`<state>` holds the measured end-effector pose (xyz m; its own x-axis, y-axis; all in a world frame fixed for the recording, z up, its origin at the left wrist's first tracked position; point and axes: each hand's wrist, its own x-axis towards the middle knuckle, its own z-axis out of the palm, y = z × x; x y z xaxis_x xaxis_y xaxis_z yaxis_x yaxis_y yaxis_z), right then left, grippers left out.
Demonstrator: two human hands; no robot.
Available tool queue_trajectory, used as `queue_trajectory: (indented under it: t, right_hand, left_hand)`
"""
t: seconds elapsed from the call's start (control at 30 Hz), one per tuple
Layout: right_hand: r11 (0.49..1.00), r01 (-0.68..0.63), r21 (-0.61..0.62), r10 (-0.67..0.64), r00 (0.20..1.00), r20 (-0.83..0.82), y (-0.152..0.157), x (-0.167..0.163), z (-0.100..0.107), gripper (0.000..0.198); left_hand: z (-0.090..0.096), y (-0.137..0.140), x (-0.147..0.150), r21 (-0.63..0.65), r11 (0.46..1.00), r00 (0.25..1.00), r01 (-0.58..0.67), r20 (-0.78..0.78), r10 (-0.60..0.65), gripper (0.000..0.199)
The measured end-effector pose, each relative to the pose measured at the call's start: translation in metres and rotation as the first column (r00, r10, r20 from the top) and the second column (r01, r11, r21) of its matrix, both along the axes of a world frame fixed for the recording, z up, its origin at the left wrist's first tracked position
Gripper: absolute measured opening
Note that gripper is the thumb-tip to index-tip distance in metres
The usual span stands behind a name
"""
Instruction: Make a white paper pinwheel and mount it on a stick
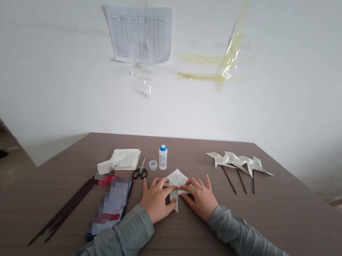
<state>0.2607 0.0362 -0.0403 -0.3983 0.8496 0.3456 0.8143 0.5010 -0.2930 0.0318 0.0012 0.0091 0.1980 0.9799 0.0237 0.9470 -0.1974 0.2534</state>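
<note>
We have a piece of folded printed paper (177, 176) on the brown wood-grain table (287, 227), between our 2 hands and just in front of the translucent cap (152, 166) and the blue-topped white bottle (162, 159). Our right hand (201, 197) pinches a flap between thumb and index finger; our left hand (157, 199) has its fingers spread at the near edge, and we cannot tell whether it grips or only presses. Left of the bottle we see black-handled scissors (142, 167), stacked paper (125, 158), a smartphone (111, 208) and dark thin sticks (68, 204); at far right lie 3 paper pinwheels (231, 159) on sticks.
</note>
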Motion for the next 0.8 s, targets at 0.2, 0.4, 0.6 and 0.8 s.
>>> queue_trajectory:
  t: [0.2, 0.4, 0.6, 0.8]
  right_hand:
    - [0.998, -0.033, 0.045, 0.033, 0.999, 0.002, 0.0012, 0.0028, -0.0015, 0.032]
    - [1.000, -0.015, 0.027, 0.016, 0.999, -0.033, 0.0030, 0.0024, -0.0056, 0.034]
    - [0.999, -0.014, 0.030, 0.014, 1.000, -0.014, 0.0041, 0.0023, -0.0086, 0.035]
    - [0.999, -0.033, 0.034, 0.033, 0.999, 0.006, 0.0007, 0.0035, -0.0020, 0.035]
  left_hand:
    - [-0.0001, -0.0009, 0.0005, -0.003, 1.000, 1.000, 0.006, 0.029, -0.006, 0.052]
    - [-0.0032, 0.0004, -0.0002, 0.019, 1.000, 0.999, -0.012, 0.032, 0.012, 0.055]
    - [-0.0035, 0.0000, -0.0006, 0.034, 0.999, 0.999, -0.009, 0.038, 0.008, 0.050]
    - [-0.0002, -0.0018, 0.0002, 0.027, 1.000, 1.000, -0.008, 0.019, 0.008, 0.050]
